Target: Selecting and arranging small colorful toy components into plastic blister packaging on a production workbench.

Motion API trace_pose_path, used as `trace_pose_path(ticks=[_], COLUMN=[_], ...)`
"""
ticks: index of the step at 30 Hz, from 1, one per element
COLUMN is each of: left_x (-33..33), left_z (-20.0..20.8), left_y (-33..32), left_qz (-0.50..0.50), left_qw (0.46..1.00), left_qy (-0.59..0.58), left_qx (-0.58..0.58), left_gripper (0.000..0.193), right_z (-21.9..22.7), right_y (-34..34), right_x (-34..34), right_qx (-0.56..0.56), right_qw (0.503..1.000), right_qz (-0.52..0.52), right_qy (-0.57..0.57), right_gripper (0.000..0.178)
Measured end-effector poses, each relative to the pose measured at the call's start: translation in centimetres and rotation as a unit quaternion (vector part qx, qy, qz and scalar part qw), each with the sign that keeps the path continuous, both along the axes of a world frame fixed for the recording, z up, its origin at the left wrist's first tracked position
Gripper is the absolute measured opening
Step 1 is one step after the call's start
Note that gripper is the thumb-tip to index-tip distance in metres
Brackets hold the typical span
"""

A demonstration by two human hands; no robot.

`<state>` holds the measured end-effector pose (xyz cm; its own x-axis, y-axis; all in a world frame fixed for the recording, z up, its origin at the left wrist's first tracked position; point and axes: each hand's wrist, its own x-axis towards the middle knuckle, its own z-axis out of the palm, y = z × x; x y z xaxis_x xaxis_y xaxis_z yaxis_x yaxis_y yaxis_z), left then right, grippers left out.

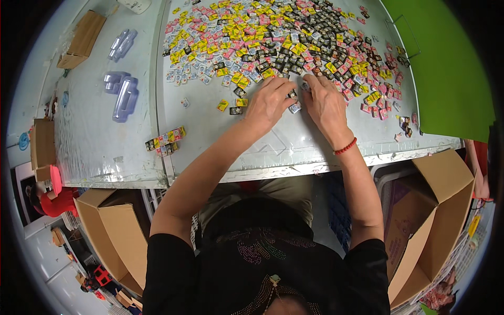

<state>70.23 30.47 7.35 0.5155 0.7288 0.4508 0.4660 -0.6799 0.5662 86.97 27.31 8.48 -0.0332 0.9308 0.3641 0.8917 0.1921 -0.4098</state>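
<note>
My two hands work at the near edge of a wide spread of small wrapped packets (252,37) in yellow, pink, black and pale blue. The thumb and fingers of my left hand (270,101) close around a black packet (292,94). Just below it, between the hands, is a pale blue-white packet (295,108). My right hand (326,102), with a red bead bracelet at the wrist, has its thumb and forefinger bent about a small pale packet (305,86), partly hidden. A few loose packets (235,111) lie beside my left hand.
A clear plastic piece (274,143) lies before me. Left are rows of packets (166,139), clear plastic containers (126,98) and a cardboard box (82,39). Open cartons (118,226) (446,178) flank me below the table edge. A green panel (451,68) borders the right side.
</note>
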Motion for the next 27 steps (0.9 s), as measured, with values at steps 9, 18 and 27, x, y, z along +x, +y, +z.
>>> trace_pose_path(ticks=[9,18,27], left_x=[-4.0,-2.3,-2.3], left_z=[0.7,1.2,1.0], left_y=[2.1,1.9,0.5], left_qz=[-0.163,-0.205,-0.168], left_qw=[0.982,0.97,0.98], left_qy=[0.087,0.11,0.081], left_qx=[-0.037,-0.066,-0.07], left_gripper=[0.02,0.028,0.034], right_z=[1.5,0.9,0.5], right_y=[-3.9,-5.1,-6.2], right_x=[2.1,-0.7,0.3], right_qx=[-0.132,-0.13,-0.073], right_qw=[0.99,0.99,0.993], right_qz=[0.033,-0.039,-0.002], right_qy=[0.017,0.032,0.092], right_gripper=[0.028,0.029,0.033])
